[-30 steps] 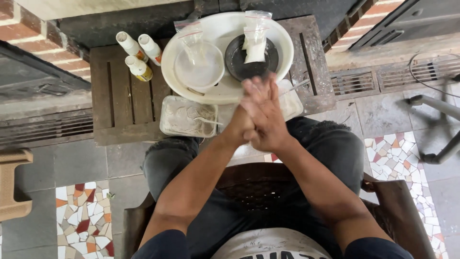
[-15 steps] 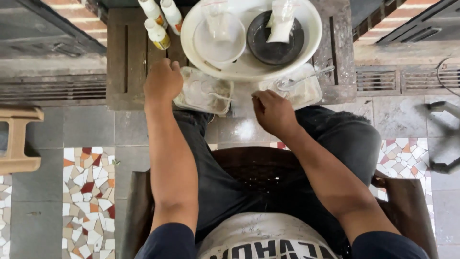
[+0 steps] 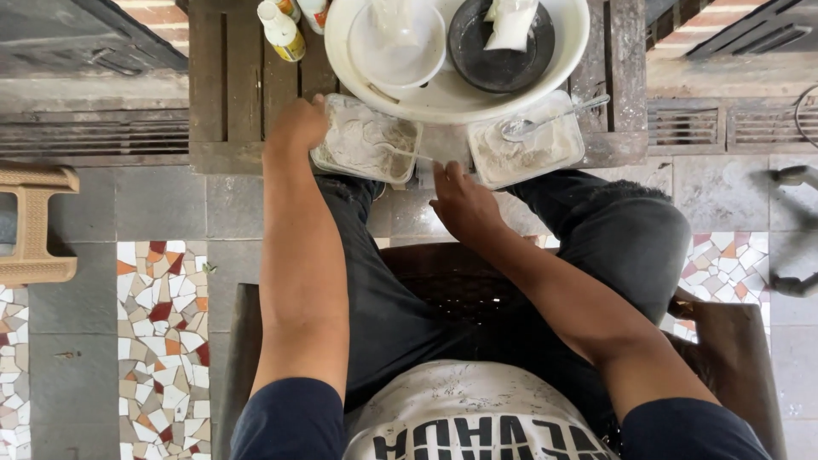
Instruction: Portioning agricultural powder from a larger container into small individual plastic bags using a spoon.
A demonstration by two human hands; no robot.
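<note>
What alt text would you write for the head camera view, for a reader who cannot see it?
Seen from above, a seated person's left hand grips the edge of a clear tub of whitish powder on a low wooden table, while the right hand reaches toward a second tub holding a spoon. Behind them sits a white basin of dishes.

The left hand (image 3: 296, 126) grips a powder tub (image 3: 366, 150); the right hand (image 3: 460, 203) touches a spoon handle (image 3: 407, 154) between two tubs.

Tan plastic stool (image 3: 34, 223) on mosaic floor (image 3: 162, 341); bottles (image 3: 281, 30) on wooden table (image 3: 230, 85).
</note>
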